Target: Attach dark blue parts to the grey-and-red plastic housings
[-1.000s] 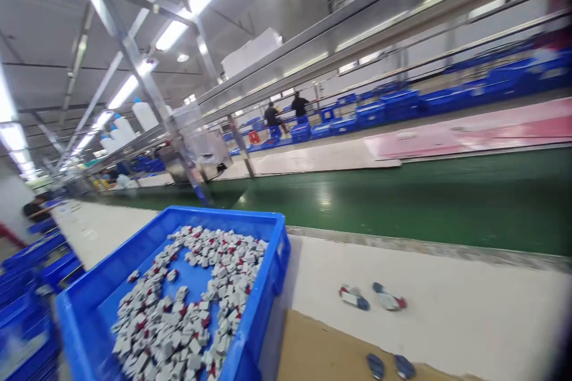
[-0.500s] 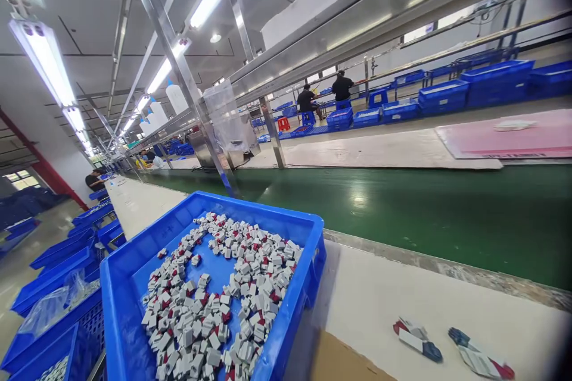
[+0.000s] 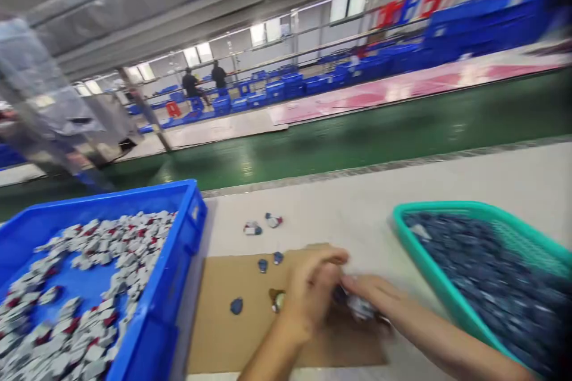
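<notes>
Over a sheet of brown cardboard (image 3: 214, 333), my left hand (image 3: 315, 289) has its fingers curled inward; what they hold is hidden. My right hand (image 3: 370, 289) meets it from the right, fingers closed and smeared by motion. A blurred grey-white piece (image 3: 361, 308) shows just under the right hand; whether it is gripped or lying there I cannot tell. Left of my hands, small dark blue pieces (image 3: 236, 306) and a yellowish piece (image 3: 277, 300) lie on the cardboard. Beyond it are two grey, red and dark blue assembled parts (image 3: 274, 220).
At left stands a blue crate (image 3: 154, 286) of grey and dark red plastic pieces. A green basket (image 3: 420, 268) full of dark blue pieces is at right. Behind the white worktop (image 3: 330, 208) runs a green conveyor belt (image 3: 277, 158). Two people sit far back among blue crates.
My view has swung right. The blue crate now sits further left, and the cardboard, green basket and both my hands have come into view.
</notes>
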### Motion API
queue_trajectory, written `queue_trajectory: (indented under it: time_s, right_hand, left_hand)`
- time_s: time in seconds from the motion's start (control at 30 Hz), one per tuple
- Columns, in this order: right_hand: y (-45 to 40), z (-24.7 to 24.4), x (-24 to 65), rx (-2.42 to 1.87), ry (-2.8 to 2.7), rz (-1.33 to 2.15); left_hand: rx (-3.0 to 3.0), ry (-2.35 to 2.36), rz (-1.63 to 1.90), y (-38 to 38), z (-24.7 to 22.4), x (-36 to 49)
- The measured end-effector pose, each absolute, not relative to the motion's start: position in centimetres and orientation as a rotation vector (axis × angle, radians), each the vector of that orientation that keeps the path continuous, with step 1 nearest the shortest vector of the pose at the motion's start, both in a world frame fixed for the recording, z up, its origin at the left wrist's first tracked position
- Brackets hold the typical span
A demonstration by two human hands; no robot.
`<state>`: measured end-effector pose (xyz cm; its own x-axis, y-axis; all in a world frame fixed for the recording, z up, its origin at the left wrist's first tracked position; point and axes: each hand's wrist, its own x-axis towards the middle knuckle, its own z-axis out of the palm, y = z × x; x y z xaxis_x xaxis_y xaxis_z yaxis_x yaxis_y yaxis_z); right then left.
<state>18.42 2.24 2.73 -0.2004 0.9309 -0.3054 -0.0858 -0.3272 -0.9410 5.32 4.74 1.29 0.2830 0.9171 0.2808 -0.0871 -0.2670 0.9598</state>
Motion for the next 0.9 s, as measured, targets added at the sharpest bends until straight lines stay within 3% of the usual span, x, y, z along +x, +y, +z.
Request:
queue_trajectory:
  time_s: [0.27,0.47,0.9]
  right_hand:
    - [3.1,3.0,15.4,-0.869,-0.679,1.753]
    - [2.5,1.0,15.3,-0.793,-0.760,1.852]
    - [2.0,0.9,15.3,-0.858,-1.003,1.831]
  left_hand:
    - [1.322,0.590,0.990,5.1,2.8,3.0]
    - [1.454,0.683,1.019,5.1,2.1,3.1]
    - [1.156,0.722,1.014,5.1,1.6,3.7]
